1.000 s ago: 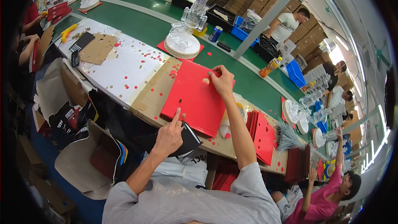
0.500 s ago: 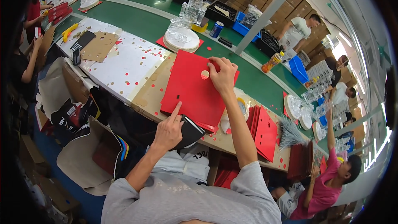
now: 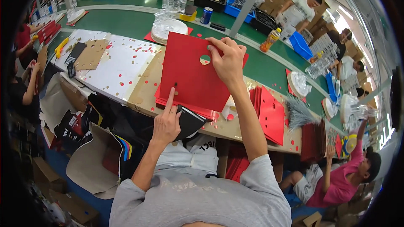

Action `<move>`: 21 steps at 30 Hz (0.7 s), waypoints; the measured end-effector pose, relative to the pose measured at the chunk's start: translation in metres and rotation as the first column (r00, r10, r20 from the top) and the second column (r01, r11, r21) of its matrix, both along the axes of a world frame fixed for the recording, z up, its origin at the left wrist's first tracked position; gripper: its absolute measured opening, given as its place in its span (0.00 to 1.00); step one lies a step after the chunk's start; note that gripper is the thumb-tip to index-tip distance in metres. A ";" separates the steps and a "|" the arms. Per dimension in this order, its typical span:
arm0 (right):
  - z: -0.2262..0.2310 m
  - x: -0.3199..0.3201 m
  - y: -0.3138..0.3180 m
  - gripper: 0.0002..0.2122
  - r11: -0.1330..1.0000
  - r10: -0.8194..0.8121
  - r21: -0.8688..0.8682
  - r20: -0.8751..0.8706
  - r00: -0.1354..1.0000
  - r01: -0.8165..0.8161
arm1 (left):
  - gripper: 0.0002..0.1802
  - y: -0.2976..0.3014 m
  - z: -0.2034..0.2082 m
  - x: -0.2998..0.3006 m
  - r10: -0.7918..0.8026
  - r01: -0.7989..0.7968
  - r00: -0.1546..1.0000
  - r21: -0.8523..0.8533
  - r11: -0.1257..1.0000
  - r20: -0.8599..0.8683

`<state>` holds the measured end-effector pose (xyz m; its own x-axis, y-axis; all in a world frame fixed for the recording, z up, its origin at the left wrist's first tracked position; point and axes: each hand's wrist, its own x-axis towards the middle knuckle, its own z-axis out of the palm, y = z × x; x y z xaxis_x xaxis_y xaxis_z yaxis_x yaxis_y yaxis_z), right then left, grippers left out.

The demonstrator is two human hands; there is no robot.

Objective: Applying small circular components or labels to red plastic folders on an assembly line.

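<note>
My right hand pinches the upper right of a flat red sheet, thumb beside a round hole in it. Its far side is lifted, leaning above a stack of red sheets. My left hand has its index finger stretched to a small dark hole near the sheet's lower left. The other left fingers are loosely bent and hold nothing. Close to that hand lies a black flat object at the table edge. More red sheets with holes lean together on the right.
A white board strewn with red and tan discs lies left. Behind runs a green conveyor bearing a clear plastic assembly on a white round base. Grey bristly strands stand right, near a person in pink. A chair is lower left.
The red sheet has risen and tilted off the stack, showing the sheets beneath. Green now shows through its round hole. My right hand still grips it; my left finger stays by the small hole.
</note>
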<state>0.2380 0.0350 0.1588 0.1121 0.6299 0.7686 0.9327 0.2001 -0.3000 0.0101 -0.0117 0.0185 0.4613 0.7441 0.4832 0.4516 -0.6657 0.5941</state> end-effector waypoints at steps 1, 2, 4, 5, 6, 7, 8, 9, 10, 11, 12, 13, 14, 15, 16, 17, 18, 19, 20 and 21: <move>0.002 0.001 -0.004 0.07 1.000 -0.010 -0.022 -0.021 1.000 0.010 | 0.11 0.002 -0.001 0.002 -0.057 0.057 0.998 0.003 0.998 -0.013; 0.005 0.003 -0.007 0.08 1.000 -0.017 0.006 -0.013 1.000 0.017 | 0.12 0.003 -0.004 0.005 -0.113 0.113 0.993 0.006 0.994 -0.025; 0.007 0.009 -0.011 0.08 0.999 -0.028 0.014 -0.038 0.999 0.029 | 0.12 0.002 -0.011 0.010 -0.176 0.177 0.983 0.011 0.984 -0.046; 0.007 0.012 -0.013 0.09 0.999 -0.026 0.020 -0.054 0.998 0.027 | 0.12 -0.003 -0.019 0.013 -0.188 0.190 0.981 0.043 0.981 -0.042; 0.007 0.016 -0.015 0.09 1.000 -0.017 0.018 -0.077 0.997 0.018 | 0.12 -0.006 -0.017 0.016 -0.203 0.205 0.979 0.074 0.976 -0.038; 0.006 0.019 -0.018 0.09 0.999 -0.026 0.021 -0.083 0.996 0.028 | 0.12 -0.009 -0.016 0.018 -0.212 0.215 0.976 0.075 0.974 -0.044; 0.006 0.020 -0.021 0.09 0.998 -0.051 0.031 -0.078 0.996 0.054 | 0.11 -0.011 -0.014 0.019 -0.169 0.169 0.986 0.093 0.981 0.001; 0.006 0.021 -0.023 0.09 0.996 -0.071 0.041 -0.073 0.995 0.074 | 0.12 -0.014 -0.010 0.020 -0.122 0.116 0.991 0.108 0.987 0.048; 0.008 0.023 -0.025 0.09 0.996 -0.072 0.043 -0.078 0.994 0.076 | 0.11 -0.015 -0.010 0.019 -0.097 0.085 0.991 0.129 0.988 0.092; 0.011 0.026 -0.026 0.09 0.997 -0.063 0.044 -0.116 0.991 0.069 | 0.11 -0.015 -0.010 0.019 -0.098 0.086 0.991 0.131 0.988 0.087; 0.012 0.027 -0.028 0.09 0.997 -0.052 0.042 -0.155 0.987 0.059 | 0.12 -0.016 -0.009 0.018 -0.099 0.081 0.983 0.116 0.990 0.156; 0.012 0.029 -0.030 0.09 0.997 -0.049 0.043 -0.160 0.986 0.056 | 0.12 -0.017 -0.008 0.016 -0.097 0.076 0.970 0.100 0.992 0.224; 0.013 0.029 -0.031 0.10 0.998 -0.039 0.038 -0.203 0.978 0.048 | 0.12 -0.019 -0.006 0.015 -0.093 0.072 0.971 0.101 0.992 0.219; 0.014 0.032 -0.031 0.10 0.998 -0.030 0.037 -0.243 0.970 0.041 | 0.12 -0.019 -0.003 0.016 -0.103 0.072 0.953 0.118 0.990 0.284; 0.012 0.035 -0.031 0.11 0.997 -0.055 0.045 -0.236 0.970 0.067 | 0.13 -0.018 0.001 0.016 -0.113 0.070 0.931 0.135 0.988 0.348; 0.011 0.039 -0.030 0.11 0.997 -0.050 0.050 -0.237 0.970 0.063 | 0.13 -0.017 0.007 0.015 -0.111 0.066 0.932 0.140 0.988 0.346; 0.009 0.043 -0.031 0.11 0.997 -0.059 0.029 -0.266 0.962 0.070 | 0.13 -0.017 0.013 0.014 -0.136 0.110 0.920 0.092 0.990 0.368; 0.006 0.047 -0.032 0.11 0.997 -0.070 0.009 -0.295 0.953 0.076 | 0.13 -0.018 0.018 0.012 -0.159 0.154 0.906 0.045 0.987 0.392; 0.002 0.050 -0.033 0.11 0.998 -0.065 -0.011 -0.320 0.945 0.064 | 0.13 -0.019 0.021 0.011 -0.160 0.154 0.907 0.046 0.987 0.391; -0.001 0.051 -0.032 0.11 0.998 -0.064 -0.006 -0.322 0.945 0.066 | 0.12 -0.021 0.023 0.009 -0.201 0.176 0.903 0.099 0.979 0.379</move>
